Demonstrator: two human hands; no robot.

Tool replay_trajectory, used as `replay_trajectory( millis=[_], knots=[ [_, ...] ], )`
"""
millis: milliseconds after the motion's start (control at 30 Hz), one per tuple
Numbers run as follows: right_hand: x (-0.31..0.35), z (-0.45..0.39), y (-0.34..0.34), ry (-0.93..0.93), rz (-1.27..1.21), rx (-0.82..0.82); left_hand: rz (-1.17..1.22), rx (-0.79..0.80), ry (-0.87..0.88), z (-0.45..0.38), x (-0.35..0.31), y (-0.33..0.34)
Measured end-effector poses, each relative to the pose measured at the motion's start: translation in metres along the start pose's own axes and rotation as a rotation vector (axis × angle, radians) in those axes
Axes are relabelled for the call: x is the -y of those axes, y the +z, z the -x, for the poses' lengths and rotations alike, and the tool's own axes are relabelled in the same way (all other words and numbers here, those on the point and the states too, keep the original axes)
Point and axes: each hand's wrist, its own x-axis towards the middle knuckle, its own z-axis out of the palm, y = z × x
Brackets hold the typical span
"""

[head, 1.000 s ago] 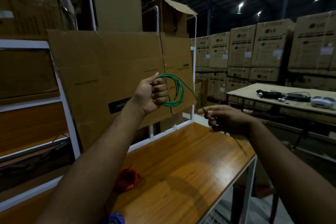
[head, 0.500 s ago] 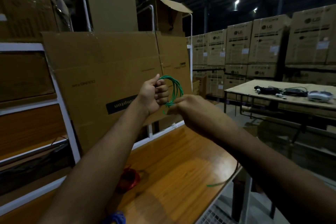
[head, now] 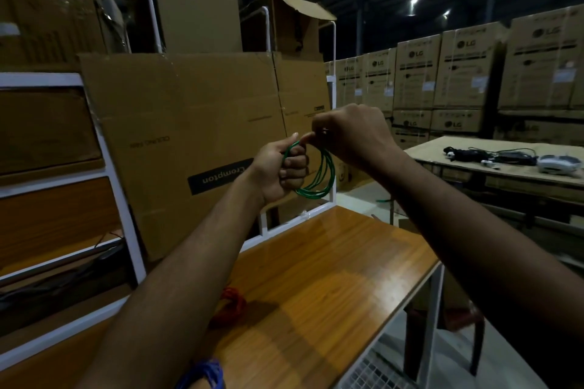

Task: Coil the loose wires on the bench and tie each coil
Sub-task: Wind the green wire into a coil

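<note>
I have the green wire (head: 322,175) gathered into a coil and held up in the air above the desk (head: 331,278), well clear of its top. My left hand (head: 282,167) is closed in a fist around one side of the loops, thumb pressed on top. My right hand (head: 350,133) is at the top of the coil, just beside the left thumb, fingers pinched together; I judge they grip the wire's free end, though the end itself is hidden. I'm at the tying step, I think. To do it well I'd keep the left fist tight so the loops don't spring apart, wrap the tail snugly around the bundle, and tuck it through. A red coil (head: 232,301) and a blue coil (head: 203,373) lie on the desk.
</note>
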Motion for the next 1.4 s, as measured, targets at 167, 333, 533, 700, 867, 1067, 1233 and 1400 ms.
replay_trajectory(
  millis=[167, 333, 533, 700, 867, 1067, 1233, 1400],
  knots=[
    [-0.013, 0.002, 0.004, 0.029, 0.025, 0.133, -0.062, 0.043, -0.055, 0.005, 0.002, 0.000],
    [-0.028, 0.029, 0.014, 0.358, -0.692, 0.367, 0.056, -0.010, 0.024, 0.011, -0.007, -0.011],
    [-0.036, 0.077, 0.028, 0.586, -0.878, 0.259, 0.120, -0.091, 0.139, 0.014, -0.021, -0.023],
    [-0.013, 0.101, 0.038, 0.408, -0.652, -0.105, 0.153, -0.087, 0.185, 0.010, -0.022, -0.018],
    [0.005, 0.106, 0.037, 0.237, -0.656, 0.187, 0.162, 0.000, 0.172, 0.009, -0.017, -0.015],
    [0.029, 0.104, 0.035, -0.059, -0.393, 0.125, 0.190, 0.028, 0.161, 0.007, -0.012, -0.018],
    [0.044, 0.099, 0.034, 0.014, -0.258, -0.015, 0.185, 0.030, 0.144, 0.003, -0.005, -0.019],
    [0.039, 0.094, 0.035, -0.074, -0.209, 0.017, 0.190, -0.036, 0.152, 0.002, -0.003, -0.014]
  ],
)
